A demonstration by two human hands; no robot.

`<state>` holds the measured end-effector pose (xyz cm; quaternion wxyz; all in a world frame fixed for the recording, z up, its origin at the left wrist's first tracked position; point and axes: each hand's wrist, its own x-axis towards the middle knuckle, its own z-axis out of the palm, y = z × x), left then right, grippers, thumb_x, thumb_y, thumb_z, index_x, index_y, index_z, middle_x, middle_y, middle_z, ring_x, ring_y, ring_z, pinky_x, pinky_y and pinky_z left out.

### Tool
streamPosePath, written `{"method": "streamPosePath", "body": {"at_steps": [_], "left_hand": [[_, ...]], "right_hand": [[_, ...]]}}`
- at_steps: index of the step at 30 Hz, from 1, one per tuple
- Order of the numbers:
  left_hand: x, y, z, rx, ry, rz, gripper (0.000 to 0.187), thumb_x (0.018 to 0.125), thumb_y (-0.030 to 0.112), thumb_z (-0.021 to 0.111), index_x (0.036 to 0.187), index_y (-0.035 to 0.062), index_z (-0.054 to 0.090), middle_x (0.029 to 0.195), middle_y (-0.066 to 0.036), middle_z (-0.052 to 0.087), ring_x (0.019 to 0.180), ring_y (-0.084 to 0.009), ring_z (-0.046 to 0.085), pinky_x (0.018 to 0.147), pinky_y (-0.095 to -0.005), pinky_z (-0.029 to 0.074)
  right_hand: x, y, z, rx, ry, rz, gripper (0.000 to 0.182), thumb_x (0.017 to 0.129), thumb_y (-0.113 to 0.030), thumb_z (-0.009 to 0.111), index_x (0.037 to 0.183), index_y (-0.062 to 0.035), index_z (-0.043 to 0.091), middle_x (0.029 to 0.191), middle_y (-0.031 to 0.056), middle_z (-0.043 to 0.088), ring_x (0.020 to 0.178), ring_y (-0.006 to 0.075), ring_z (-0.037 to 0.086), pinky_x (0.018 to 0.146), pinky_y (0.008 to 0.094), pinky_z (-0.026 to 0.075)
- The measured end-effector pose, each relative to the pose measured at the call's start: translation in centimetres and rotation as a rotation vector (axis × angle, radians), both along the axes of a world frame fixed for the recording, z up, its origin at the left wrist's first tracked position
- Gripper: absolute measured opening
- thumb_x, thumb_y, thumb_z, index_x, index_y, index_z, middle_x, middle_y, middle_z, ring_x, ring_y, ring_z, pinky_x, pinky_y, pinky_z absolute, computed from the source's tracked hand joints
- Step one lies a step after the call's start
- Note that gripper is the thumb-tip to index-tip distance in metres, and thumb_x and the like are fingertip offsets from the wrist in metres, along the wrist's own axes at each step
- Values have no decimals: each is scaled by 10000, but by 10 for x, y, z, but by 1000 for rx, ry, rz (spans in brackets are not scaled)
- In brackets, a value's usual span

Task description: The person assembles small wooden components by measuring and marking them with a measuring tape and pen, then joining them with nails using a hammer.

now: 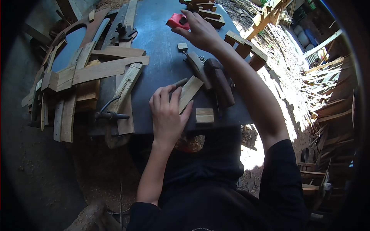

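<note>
My left hand (167, 111) rests at the near side of the bench, its thumb and fingers around a short wooden block (191, 91). A grey rod-like piece (179, 82) lies by its fingertips. Farther off, my right hand (200, 32) reaches across the bench top, with thumb and fingers on either side of a red tape measure (175, 20) with a black part. Between the hands lie a dark wooden tool (219, 82), a narrow wood piece (198, 68) and some nails (202, 59). Two small cut blocks, one nearer (204, 115) and one farther (182, 47), sit apart.
Wooden strips (108, 71) and a curved wooden frame (63, 32) crowd the left side. A metal clamp (111, 114) grips the bench's near left edge. A black metal tool (124, 32) stands behind. Notched wooden pieces (246, 48) line the right edge; scrap wood (327, 96) covers the ground beyond.
</note>
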<state>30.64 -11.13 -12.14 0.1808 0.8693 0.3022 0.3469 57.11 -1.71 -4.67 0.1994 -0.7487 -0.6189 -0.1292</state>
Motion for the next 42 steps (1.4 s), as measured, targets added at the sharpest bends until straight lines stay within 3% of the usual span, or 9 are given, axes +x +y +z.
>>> {"method": "streamPosePath", "body": {"at_steps": [5,8,11,12,15,17,22,31,42], "left_hand": [[1,-3,2,23,21,11,480,919,298,789,1279,9,661,1314,-125,594,1312,-325,503,1121,-479,380],[1,-3,-2,30,14,-3,446,954,280,759,1271,-10,639,1322,-134,595,1322,-337,492,1130,-482,373],[-1,-3,3,-46,-111,-63,475,956,290,759,1306,6,609,1341,-140,595,1338,-348,475,1151,-479,349],[-2,-1,2,38,-151,-65,501,961,273,777,1349,30,575,1299,-142,631,1250,-315,566,1094,-454,436],[-7,-6,4,-478,-399,-204,496,966,244,795,1361,49,566,1263,-145,666,1115,-256,651,991,-403,529],[-14,-10,11,-499,-397,-250,520,974,242,803,1392,59,554,1247,-141,682,1080,-201,680,940,-350,560],[-16,-34,27,-544,-402,-328,513,1004,297,765,1404,36,575,1158,-92,677,974,-178,676,868,-319,554],[-12,-60,29,-1112,-574,-493,397,1133,273,548,1419,-2,522,1153,-93,681,883,-116,687,777,-280,559],[-7,-69,21,-1125,-661,-484,387,1142,277,529,1429,20,492,1233,-96,651,1040,-113,663,852,-284,562]], "right_hand": [[-30,-102,41,144,375,267,856,942,-610,743,1511,-32,469,1383,222,561,1213,329,663,973,457,570],[-56,-165,47,160,879,199,901,881,-532,848,1492,-7,445,1405,217,533,1218,274,659,925,396,600],[-82,-213,45,265,1297,130,683,912,-362,822,1406,-19,499,1230,155,656,1067,218,733,841,321,600],[-83,-228,40,226,1372,100,659,930,-368,804,1400,-23,498,1200,144,660,1025,205,732,783,305,590],[-92,-262,26,159,1574,18,595,984,-376,747,1395,-31,489,1124,114,667,914,167,723,630,264,550],[-104,-272,19,201,1673,-45,560,1020,-367,709,1408,-37,474,1089,99,666,861,141,706,553,245,508],[-115,-271,18,352,1720,44,555,1030,-303,713,1426,-63,408,1202,126,640,1108,298,746,779,367,674],[-111,-269,10,461,1526,89,530,971,-231,809,1330,-75,451,1178,109,627,991,186,733,714,307,637],[-133,-272,2,379,1479,47,553,973,-224,812,1344,-92,423,1125,85,639,929,127,700,702,253,583]]}}
